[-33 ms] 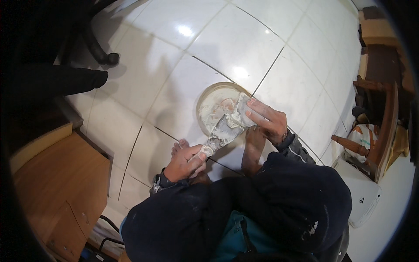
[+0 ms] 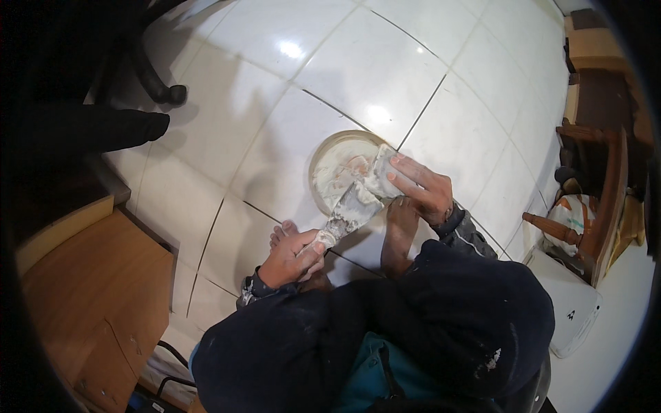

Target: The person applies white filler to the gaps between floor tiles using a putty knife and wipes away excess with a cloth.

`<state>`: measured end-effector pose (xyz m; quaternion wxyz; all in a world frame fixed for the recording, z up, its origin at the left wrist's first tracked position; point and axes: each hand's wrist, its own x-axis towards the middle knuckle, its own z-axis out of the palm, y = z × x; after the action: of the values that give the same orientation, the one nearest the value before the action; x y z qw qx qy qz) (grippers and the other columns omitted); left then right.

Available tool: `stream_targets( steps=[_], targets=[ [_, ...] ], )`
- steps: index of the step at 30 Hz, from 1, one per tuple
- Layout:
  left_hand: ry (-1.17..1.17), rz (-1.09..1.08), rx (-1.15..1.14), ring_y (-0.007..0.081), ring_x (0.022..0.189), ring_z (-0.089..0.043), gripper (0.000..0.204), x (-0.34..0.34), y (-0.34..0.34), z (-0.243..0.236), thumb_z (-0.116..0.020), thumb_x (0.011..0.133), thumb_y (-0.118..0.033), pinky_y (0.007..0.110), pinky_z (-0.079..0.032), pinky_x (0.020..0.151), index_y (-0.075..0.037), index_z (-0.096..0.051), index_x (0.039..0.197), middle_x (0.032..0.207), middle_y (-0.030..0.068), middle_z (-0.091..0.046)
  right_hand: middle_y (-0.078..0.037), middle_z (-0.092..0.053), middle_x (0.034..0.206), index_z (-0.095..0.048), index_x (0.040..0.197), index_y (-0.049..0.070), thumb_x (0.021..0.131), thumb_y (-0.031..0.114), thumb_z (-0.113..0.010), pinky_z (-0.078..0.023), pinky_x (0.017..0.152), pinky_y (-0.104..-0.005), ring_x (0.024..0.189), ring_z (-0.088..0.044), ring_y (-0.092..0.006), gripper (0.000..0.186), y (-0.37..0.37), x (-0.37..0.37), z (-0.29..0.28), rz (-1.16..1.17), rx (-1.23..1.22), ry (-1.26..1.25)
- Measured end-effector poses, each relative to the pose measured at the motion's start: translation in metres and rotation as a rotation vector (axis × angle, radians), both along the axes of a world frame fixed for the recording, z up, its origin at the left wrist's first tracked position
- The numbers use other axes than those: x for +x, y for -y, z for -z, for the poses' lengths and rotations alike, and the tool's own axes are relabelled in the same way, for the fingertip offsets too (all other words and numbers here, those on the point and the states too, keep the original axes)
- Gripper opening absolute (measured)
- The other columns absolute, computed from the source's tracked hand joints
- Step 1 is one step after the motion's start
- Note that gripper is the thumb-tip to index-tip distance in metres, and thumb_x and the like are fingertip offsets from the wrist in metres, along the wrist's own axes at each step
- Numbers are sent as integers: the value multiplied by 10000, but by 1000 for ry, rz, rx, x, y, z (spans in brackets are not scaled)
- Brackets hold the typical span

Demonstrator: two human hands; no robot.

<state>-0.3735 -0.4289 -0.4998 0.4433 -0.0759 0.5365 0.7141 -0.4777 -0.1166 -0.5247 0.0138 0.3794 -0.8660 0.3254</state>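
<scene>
My left hand (image 2: 292, 256) is wrapped round the paste-crusted handle of a putty knife (image 2: 354, 206), whose wide blade points up and to the right. My right hand (image 2: 428, 187) grips a flat, pale scraper (image 2: 389, 180), fingers laid along its face. White paste clings to both tools where the knife's tip meets the scraper's edge. Beneath them, on the floor, stands a round shallow basin (image 2: 315, 180) with white paste smeared over its bottom; an orange-brown patch shows through. The tools and my right hand hide the basin's lower right side.
My bare feet (image 2: 403, 230) are on the white tiled floor (image 2: 275, 158), close to the basin. A wooden cabinet (image 2: 103, 289) stands at the left, below a dark chair base (image 2: 155, 86). At the right are a wooden furniture frame (image 2: 613, 199) and a white case (image 2: 561, 303).
The knife's blade has shifted slightly against the scraper, and more of its metal shows bare near the tip. My hands have hardly moved.
</scene>
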Motion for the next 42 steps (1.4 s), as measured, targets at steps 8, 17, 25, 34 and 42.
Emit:
stream_targets(
  steps=[8,17,25,34,42],
  targets=[
    [-25,20,-4,57,477,-398,372,0,1,5,-411,1039,-348,210,-309,453,-4,-553,1026,644,-10,-485,-124,-662,1029,-444,1301,-17,952,79,-593,-577,788,-309,905,-671,-170,391,-8,11,27,564,-741,824],
    [169,71,264,56,500,-390,448,-10,-4,6,-409,1036,-325,204,-308,461,15,-520,1307,660,1,-474,-110,-620,1122,-348,1386,31,929,100,-534,-510,873,-354,982,-629,-183,498,-2,-12,-7,357,-1227,1245],
    [303,149,395,56,447,-372,518,-17,-6,11,-382,1037,-377,197,-316,407,24,-452,1357,645,2,-454,-140,-571,965,-407,1197,92,849,159,-575,-513,779,-352,880,-571,-248,392,-3,-21,-13,214,-1078,1211],
    [304,150,448,54,442,-390,528,-17,-7,10,-398,1033,-391,197,-315,392,26,-466,1349,650,0,-469,-130,-582,1001,-437,1101,69,822,67,-528,-443,842,-322,956,-565,-202,293,-2,-30,-22,-50,-1033,1136],
    [306,111,366,50,437,-372,502,-18,-9,5,-400,1036,-373,190,-306,395,12,-467,1351,639,-10,-448,-111,-603,903,-485,1017,55,866,83,-523,-455,754,-306,830,-570,-180,158,8,-33,-47,-116,-750,845]
  ],
)
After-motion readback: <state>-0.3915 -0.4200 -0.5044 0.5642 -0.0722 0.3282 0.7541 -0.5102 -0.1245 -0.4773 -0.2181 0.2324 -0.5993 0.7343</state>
